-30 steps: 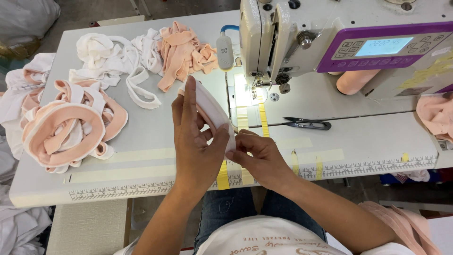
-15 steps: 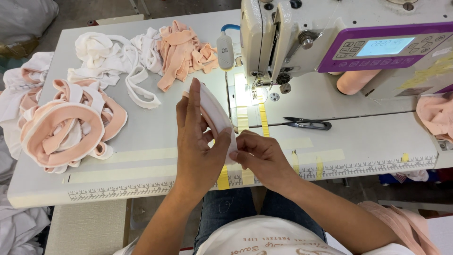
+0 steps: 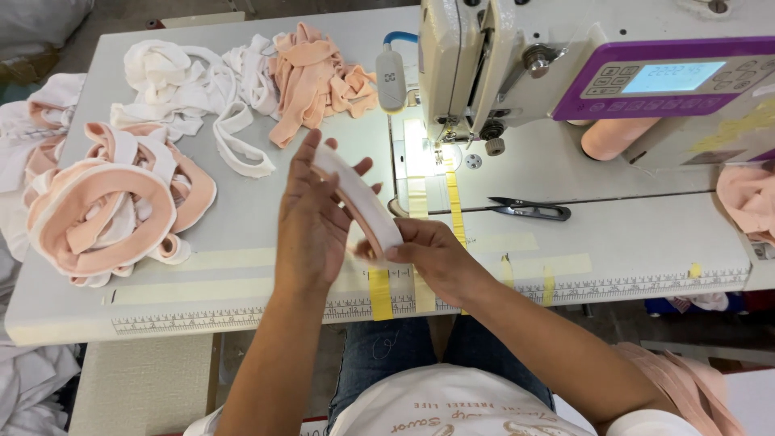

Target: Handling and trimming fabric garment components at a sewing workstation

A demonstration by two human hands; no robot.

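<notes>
A white and peach fabric band (image 3: 365, 200) is stretched between both hands above the sewing table (image 3: 242, 242). My left hand (image 3: 311, 218) is upright, fingers wrapped behind the band's upper end. My right hand (image 3: 428, 254) pinches the band's lower end near the table's front edge. To the left lies a coil of joined peach and white bands (image 3: 105, 206). At the back sit loose white strips (image 3: 190, 77) and peach strips (image 3: 315, 73).
A white sewing machine (image 3: 517, 73) with a purple control panel stands at the back right, its needle area lit. Black thread snips (image 3: 533, 211) lie on the machine bed. Yellow tape marks (image 3: 379, 291) and a ruler strip line the front edge. Peach fabric (image 3: 747, 198) hangs at far right.
My hands have shifted the band slightly; the left hand's fingers have slid a little along it. Everything else on the table is unmoved.
</notes>
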